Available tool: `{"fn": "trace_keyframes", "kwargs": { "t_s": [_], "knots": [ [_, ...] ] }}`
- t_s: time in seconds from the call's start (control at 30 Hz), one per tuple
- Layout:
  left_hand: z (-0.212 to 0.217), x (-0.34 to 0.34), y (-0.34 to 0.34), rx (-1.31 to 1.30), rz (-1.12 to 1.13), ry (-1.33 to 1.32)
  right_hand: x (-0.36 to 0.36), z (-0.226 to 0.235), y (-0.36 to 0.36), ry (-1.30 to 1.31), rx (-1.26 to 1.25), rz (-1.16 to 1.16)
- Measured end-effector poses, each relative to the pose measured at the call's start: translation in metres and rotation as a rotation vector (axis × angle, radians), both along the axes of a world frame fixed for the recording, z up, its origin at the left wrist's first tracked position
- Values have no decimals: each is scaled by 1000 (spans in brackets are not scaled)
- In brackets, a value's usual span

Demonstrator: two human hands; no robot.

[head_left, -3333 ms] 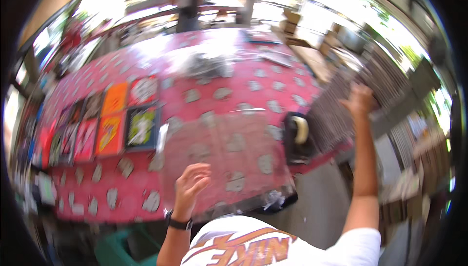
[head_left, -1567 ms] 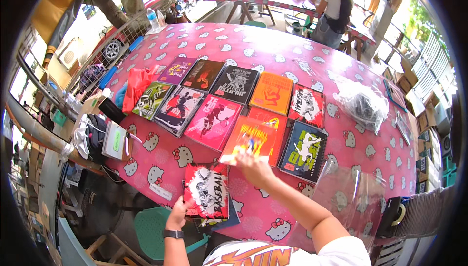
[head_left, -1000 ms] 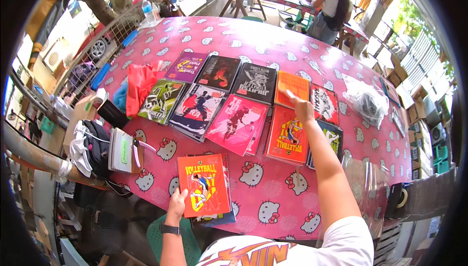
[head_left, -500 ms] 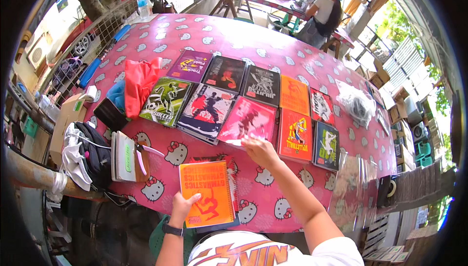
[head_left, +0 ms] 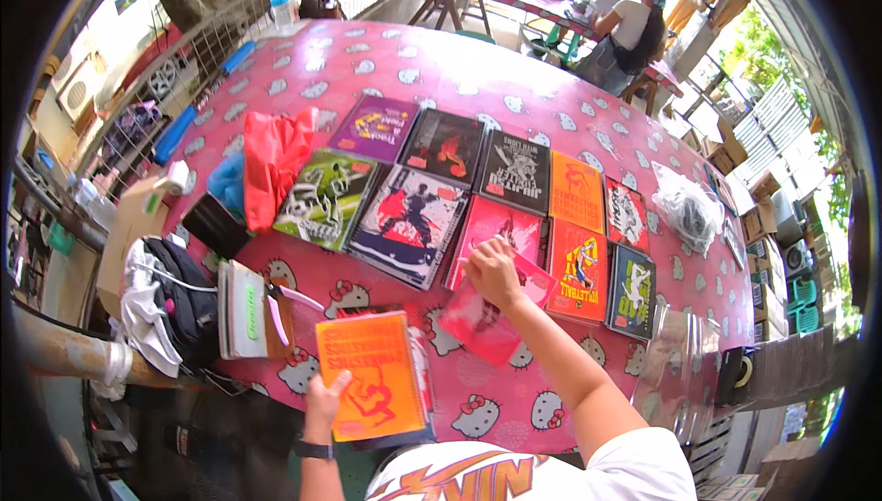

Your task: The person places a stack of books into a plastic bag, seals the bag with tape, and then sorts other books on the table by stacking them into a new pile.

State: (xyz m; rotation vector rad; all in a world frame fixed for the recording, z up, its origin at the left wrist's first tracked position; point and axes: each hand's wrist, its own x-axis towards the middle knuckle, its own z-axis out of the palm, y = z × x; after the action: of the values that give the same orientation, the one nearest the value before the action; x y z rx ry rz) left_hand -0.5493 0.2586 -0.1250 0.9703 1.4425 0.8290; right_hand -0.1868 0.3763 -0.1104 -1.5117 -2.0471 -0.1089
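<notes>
Near the table's front edge, my left hand (head_left: pixel 323 402) grips an orange spiral notebook (head_left: pixel 372 368), thumb on its cover. Other notebooks stick out from beneath it. Farther right, my right hand (head_left: pixel 496 273) is closed on a pink notebook (head_left: pixel 487 325), which lies tilted and slightly blurred below the hand. Just beyond it rests another pink notebook (head_left: pixel 507 221) in the laid-out rows. Around that are a notebook with a dark blue fighter figure (head_left: pixel 409 221), a red-orange notebook (head_left: pixel 579 267), and a black-and-white one (head_left: pixel 514 170). My right fingertips are partly hidden.
A pink patterned cloth covers the table (head_left: pixel 478 416). At left are a green notebook (head_left: pixel 323 198), red cloth (head_left: pixel 276 166), scissors (head_left: pixel 280 313) and a black bag (head_left: pixel 184 290). A clear plastic bag (head_left: pixel 687 212) lies at right. Two people sit at a far table.
My right hand has drawn a pink notebook off its pile toward me, uncovering another pink one. My left hand and the orange notebook have shifted slightly left, and the whole view has turned a little.
</notes>
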Motion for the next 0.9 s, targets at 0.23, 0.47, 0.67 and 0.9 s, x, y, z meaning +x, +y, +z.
{"fn": "trace_keyframes", "kwargs": {
  "t_s": [0.23,0.47,0.67,0.9],
  "knots": [
    [-14,4,1,-90,44,-538,-125,62,-38,272,-82,671],
    [15,31,-4,99,-39,281,82,-8,106,-524,102,-648],
    [15,32,-8,69,-18,238,96,19,106,-374,68,-225],
    [-46,-3,-1,-91,97,-163,-65,100,1,40,-698,360]
  ]
}}
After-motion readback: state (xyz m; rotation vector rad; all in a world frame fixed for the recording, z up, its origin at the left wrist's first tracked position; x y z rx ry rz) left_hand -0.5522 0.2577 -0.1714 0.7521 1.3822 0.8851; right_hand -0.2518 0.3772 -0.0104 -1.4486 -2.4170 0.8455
